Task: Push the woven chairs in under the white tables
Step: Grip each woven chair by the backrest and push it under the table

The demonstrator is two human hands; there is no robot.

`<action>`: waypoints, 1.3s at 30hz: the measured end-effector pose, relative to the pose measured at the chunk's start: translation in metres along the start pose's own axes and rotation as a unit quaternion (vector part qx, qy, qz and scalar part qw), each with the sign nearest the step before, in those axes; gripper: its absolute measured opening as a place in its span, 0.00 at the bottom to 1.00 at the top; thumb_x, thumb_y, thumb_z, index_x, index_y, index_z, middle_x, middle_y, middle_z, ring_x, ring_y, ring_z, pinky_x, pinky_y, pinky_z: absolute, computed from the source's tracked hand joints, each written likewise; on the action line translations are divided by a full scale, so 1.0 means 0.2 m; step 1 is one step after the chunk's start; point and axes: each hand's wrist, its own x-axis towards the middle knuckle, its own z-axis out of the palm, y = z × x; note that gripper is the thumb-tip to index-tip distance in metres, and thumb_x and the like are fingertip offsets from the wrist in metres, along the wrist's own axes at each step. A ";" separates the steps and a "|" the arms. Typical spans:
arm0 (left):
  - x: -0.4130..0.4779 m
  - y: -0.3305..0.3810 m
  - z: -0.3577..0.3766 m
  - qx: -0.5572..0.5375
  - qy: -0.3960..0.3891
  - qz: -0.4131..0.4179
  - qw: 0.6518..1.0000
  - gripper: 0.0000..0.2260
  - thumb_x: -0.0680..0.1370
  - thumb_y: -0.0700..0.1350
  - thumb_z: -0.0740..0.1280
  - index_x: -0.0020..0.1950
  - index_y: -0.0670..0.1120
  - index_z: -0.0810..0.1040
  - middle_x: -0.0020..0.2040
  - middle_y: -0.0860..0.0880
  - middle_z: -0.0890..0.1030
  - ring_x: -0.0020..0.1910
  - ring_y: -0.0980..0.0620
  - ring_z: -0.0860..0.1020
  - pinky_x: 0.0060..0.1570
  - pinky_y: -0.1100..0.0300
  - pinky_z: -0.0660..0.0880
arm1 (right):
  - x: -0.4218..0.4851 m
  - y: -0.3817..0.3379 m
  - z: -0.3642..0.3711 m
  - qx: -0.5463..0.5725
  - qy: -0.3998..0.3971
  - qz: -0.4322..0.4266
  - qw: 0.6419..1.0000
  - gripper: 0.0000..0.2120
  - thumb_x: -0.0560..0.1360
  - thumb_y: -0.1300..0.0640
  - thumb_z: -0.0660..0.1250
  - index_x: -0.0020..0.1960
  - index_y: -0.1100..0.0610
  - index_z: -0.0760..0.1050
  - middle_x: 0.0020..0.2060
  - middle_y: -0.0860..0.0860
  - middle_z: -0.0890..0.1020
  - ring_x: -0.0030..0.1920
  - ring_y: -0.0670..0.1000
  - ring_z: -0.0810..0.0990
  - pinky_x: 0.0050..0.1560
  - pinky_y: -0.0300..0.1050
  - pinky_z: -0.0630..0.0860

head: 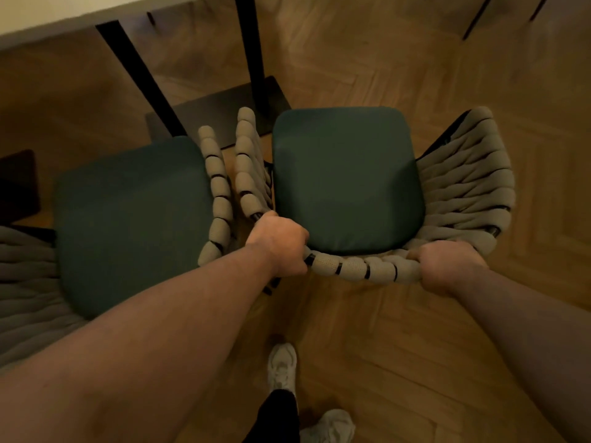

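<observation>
— Where does the view look from?
— From the person's head, facing forward and steeply down at the wooden floor (383, 314).
— How near?
— Close. The woven chair (348, 180) fills mid-frame, the white table (48, 11) cuts the upper left corner, and the shoes (281, 366) sit at bottom centre. It is a single wide-angle view.

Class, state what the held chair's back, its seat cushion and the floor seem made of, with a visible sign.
Chair back: thick beige knit-textured cord wound on dark, probably metal, tube. Seat cushion: smooth matte dark-green cover, leatherette or fabric. Floor: wood parquet, herringbone grain.
</observation>
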 end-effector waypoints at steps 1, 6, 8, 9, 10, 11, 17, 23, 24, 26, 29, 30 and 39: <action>0.01 0.00 0.00 0.002 -0.001 0.000 1.000 0.10 0.76 0.63 0.70 0.49 0.58 0.78 0.39 0.56 0.78 0.40 0.55 0.76 0.57 0.51 0.75 | 0.01 0.00 -0.01 -0.008 -0.004 -0.002 1.000 0.18 0.80 0.53 0.64 0.68 0.38 0.78 0.56 0.44 0.83 0.56 0.49 0.82 0.59 0.50 0.80; 0.05 -0.02 -0.05 -0.017 -0.055 0.016 0.998 0.13 0.74 0.62 0.73 0.52 0.57 0.79 0.41 0.56 0.79 0.41 0.55 0.78 0.54 0.52 0.79 | 0.03 0.03 -0.07 -0.009 -0.043 -0.020 0.999 0.21 0.80 0.55 0.64 0.69 0.38 0.77 0.60 0.46 0.83 0.58 0.50 0.82 0.58 0.50 0.81; 0.08 -0.03 -0.09 -0.036 -0.088 0.018 0.995 0.14 0.72 0.61 0.76 0.52 0.58 0.77 0.41 0.56 0.79 0.40 0.55 0.78 0.46 0.55 0.80 | 0.04 0.04 -0.07 -0.003 -0.038 -0.026 0.999 0.21 0.81 0.56 0.63 0.69 0.39 0.77 0.60 0.45 0.83 0.58 0.50 0.82 0.58 0.50 0.81; 0.09 -0.03 -0.10 -0.039 -0.098 0.015 0.994 0.15 0.71 0.60 0.76 0.51 0.58 0.76 0.41 0.56 0.79 0.39 0.56 0.78 0.43 0.57 0.79 | 0.05 0.05 -0.07 -0.006 -0.036 -0.033 0.999 0.21 0.81 0.57 0.63 0.69 0.39 0.77 0.61 0.45 0.82 0.59 0.50 0.81 0.59 0.50 0.81; 0.10 -0.02 -0.10 -0.038 -0.101 0.013 0.994 0.15 0.71 0.60 0.76 0.51 0.58 0.75 0.41 0.55 0.79 0.38 0.56 0.77 0.40 0.57 0.77 | 0.05 0.06 -0.07 -0.013 -0.033 -0.040 0.999 0.21 0.81 0.57 0.62 0.69 0.39 0.77 0.62 0.45 0.82 0.60 0.49 0.81 0.60 0.50 0.80; 0.10 -0.01 -0.11 -0.035 -0.098 0.012 0.995 0.15 0.71 0.60 0.76 0.50 0.57 0.75 0.41 0.55 0.79 0.38 0.55 0.77 0.39 0.58 0.75 | 0.06 0.07 -0.07 -0.020 -0.029 -0.045 0.998 0.21 0.81 0.57 0.62 0.69 0.39 0.77 0.63 0.45 0.82 0.60 0.49 0.81 0.60 0.49 0.79; 0.12 0.04 -0.11 -0.065 -0.090 -0.017 0.994 0.16 0.72 0.59 0.75 0.55 0.56 0.79 0.41 0.55 0.78 0.39 0.55 0.77 0.45 0.56 0.79 | 0.14 0.17 -0.09 -0.048 -0.002 -0.081 0.996 0.22 0.83 0.57 0.62 0.72 0.38 0.75 0.65 0.44 0.81 0.65 0.49 0.79 0.65 0.49 0.74; 0.15 0.07 -0.17 -0.099 -0.094 -0.079 0.987 0.17 0.70 0.58 0.75 0.57 0.56 0.80 0.41 0.55 0.79 0.40 0.54 0.78 0.45 0.55 0.80 | 0.32 0.26 -0.23 -0.080 0.019 -0.133 0.988 0.19 0.84 0.56 0.60 0.71 0.40 0.76 0.64 0.46 0.82 0.64 0.50 0.79 0.68 0.50 0.74; 0.15 0.08 -0.17 -0.101 -0.095 -0.089 0.986 0.17 0.70 0.58 0.75 0.57 0.56 0.80 0.42 0.55 0.79 0.41 0.54 0.78 0.46 0.55 0.81 | 0.35 0.27 -0.25 -0.084 0.019 -0.138 0.987 0.19 0.84 0.56 0.61 0.70 0.40 0.77 0.62 0.46 0.82 0.62 0.49 0.80 0.67 0.50 0.75; 0.17 0.11 -0.19 -0.100 -0.094 -0.106 0.985 0.18 0.71 0.58 0.74 0.58 0.56 0.80 0.42 0.54 0.79 0.42 0.53 0.79 0.47 0.54 0.81 | 0.39 0.30 -0.28 -0.088 0.014 -0.148 0.985 0.17 0.83 0.56 0.63 0.68 0.41 0.78 0.59 0.45 0.83 0.59 0.49 0.81 0.65 0.50 0.77; 0.20 0.17 -0.20 -0.104 -0.091 -0.124 0.983 0.20 0.71 0.59 0.75 0.61 0.56 0.80 0.43 0.54 0.80 0.42 0.53 0.79 0.45 0.55 0.79 | 0.43 0.36 -0.30 -0.095 0.007 -0.155 0.983 0.17 0.82 0.56 0.64 0.67 0.40 0.78 0.57 0.45 0.83 0.58 0.49 0.81 0.63 0.50 0.79; 0.20 0.20 -0.20 -0.109 -0.090 -0.128 0.982 0.20 0.71 0.59 0.75 0.61 0.56 0.80 0.43 0.54 0.80 0.42 0.53 0.78 0.44 0.56 0.78 | 0.43 0.38 -0.30 -0.096 0.004 -0.156 0.983 0.17 0.82 0.56 0.64 0.67 0.40 0.78 0.57 0.45 0.83 0.58 0.49 0.81 0.63 0.50 0.79; 0.21 0.25 -0.18 -0.135 -0.099 -0.154 0.974 0.18 0.69 0.60 0.77 0.56 0.62 0.77 0.42 0.58 0.76 0.41 0.56 0.73 0.48 0.55 0.74 | 0.45 0.41 -0.25 -0.091 0.000 -0.149 0.985 0.13 0.82 0.55 0.66 0.64 0.42 0.78 0.51 0.46 0.80 0.54 0.49 0.80 0.62 0.53 0.78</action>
